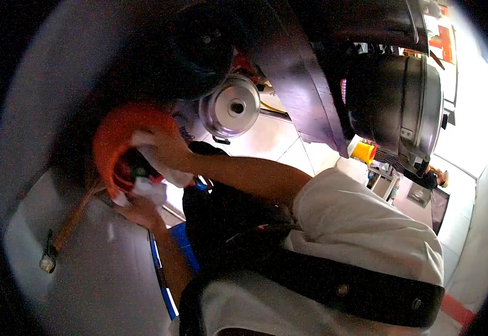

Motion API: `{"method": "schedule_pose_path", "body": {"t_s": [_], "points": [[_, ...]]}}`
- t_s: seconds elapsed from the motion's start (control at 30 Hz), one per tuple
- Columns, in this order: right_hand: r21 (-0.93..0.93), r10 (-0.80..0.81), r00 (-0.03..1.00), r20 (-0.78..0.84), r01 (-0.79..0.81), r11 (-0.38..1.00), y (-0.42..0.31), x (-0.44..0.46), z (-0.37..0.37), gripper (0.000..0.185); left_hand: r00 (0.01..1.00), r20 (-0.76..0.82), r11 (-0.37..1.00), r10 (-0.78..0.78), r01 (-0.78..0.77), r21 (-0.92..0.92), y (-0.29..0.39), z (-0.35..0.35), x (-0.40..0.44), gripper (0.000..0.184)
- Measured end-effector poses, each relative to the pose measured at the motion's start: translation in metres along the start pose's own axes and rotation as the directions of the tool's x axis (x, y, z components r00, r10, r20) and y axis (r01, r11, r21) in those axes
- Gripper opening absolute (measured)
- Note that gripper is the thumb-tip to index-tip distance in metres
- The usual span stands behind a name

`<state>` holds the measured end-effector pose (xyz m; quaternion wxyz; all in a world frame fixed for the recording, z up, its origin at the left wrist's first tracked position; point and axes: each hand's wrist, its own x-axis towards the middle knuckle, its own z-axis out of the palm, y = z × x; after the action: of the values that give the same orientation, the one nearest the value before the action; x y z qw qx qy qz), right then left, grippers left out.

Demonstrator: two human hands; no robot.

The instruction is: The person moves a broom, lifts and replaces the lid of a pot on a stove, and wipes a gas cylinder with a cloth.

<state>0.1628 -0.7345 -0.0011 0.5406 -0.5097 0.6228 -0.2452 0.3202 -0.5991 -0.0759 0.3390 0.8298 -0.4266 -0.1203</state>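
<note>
The person's two hands meet at an orange container (pixel 135 116) on the left of the scene, its mouth turned toward the near side. The right hand (pixel 164 148) reaches across the far side of that mouth, fingers bent; the left hand (pixel 141 211) is curled by the near rim, just beside it. This two-sided placing probably keeps the container steady and its mouth within reach. Pale material (pixel 154 193), perhaps plastic or cloth, shows between the hands, but blur hides how tightly the fingers close and whether either grips it (one cannot tell for either hand). Inside the mouth, reddish and green contents (pixel 137 171) show dimly.

To the right, on the far side, a metal pot (pixel 230 109) has its lid on, with the black knob facing the viewer, likely to keep it covered. Farther right stand a large dark vessel (pixel 386 101) and a yellow container (pixel 363 151).
</note>
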Motion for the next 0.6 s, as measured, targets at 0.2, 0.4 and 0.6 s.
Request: {"method": "schedule_pose_path", "body": {"t_s": [0.2, 0.4, 0.6], "points": [[-0.271, -0.011, 1.0, 0.017, 0.016, 0.963, -0.025, 0.082, 0.045, 0.036, 0.969, 0.203, 0.978, -0.138, 0.1, 0.185, -0.009, 0.013, 0.116, 0.048], [-0.118, -0.238, 0.971, 0.014, 0.238, 0.964, 0.024, 0.016, 0.012, 0.041, 0.791, 0.363, 0.518, -0.492, 0.601, -0.609, 0.028, -0.01, 0.017, 0.056], [-0.287, -0.093, 0.995, 0.039, 0.1, 0.953, 0.055, -0.045, 0.003, 0.045, 0.837, 0.23, 0.743, -0.497, 0.547, -0.386, 0.04, -0.024, -0.036, 0.055]]}}
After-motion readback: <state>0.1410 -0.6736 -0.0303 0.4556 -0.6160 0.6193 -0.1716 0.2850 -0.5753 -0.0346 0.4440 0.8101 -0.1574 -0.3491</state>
